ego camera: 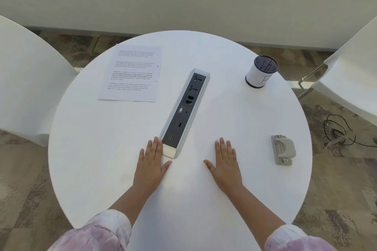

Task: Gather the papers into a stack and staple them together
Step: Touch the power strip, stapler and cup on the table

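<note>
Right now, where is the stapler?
The stapler lies on the table's right edge, beyond the right hand, nearer than the cup.

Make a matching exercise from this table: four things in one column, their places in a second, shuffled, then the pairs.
Things:
1. paper
2. cup
3. stapler
4. left hand

Places:
A. near right of the table, lying flat
B. against the near end of the socket strip
C. far left, lying flat
D. far right, standing upright

Pairs: 1-C, 2-D, 3-A, 4-B
</note>
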`<control>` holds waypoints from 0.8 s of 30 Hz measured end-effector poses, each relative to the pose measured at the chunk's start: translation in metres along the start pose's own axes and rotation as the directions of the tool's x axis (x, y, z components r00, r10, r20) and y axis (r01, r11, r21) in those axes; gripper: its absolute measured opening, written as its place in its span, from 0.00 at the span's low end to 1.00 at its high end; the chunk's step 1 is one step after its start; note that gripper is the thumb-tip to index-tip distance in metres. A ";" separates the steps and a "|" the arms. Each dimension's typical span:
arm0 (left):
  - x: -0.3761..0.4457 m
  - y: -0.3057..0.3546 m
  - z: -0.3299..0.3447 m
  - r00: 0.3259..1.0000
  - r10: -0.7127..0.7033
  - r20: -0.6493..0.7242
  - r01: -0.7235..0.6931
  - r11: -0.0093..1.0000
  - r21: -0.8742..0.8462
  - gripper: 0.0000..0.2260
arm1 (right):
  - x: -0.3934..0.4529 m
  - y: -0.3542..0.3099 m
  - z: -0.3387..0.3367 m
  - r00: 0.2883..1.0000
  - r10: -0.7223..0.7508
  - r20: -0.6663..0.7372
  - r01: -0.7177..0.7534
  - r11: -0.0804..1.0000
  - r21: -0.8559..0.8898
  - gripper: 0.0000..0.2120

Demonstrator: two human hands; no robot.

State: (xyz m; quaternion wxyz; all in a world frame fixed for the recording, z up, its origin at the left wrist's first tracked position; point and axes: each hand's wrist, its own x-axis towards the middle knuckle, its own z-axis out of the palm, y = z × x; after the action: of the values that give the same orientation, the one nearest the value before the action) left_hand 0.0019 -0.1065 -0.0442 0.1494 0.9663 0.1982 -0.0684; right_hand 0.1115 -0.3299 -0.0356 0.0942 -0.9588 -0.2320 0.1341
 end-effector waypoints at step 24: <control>-0.002 0.000 0.006 0.997 0.005 -0.080 0.002 0.997 0.081 0.31 | -0.002 0.003 0.008 0.996 -0.022 -0.086 0.017 0.998 -0.054 0.37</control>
State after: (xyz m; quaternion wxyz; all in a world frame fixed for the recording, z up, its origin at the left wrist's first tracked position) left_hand 0.0000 -0.1087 -0.0497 0.1019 0.9737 0.2004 -0.0373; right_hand 0.1090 -0.3324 -0.0440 0.0799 -0.9636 -0.2404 0.0852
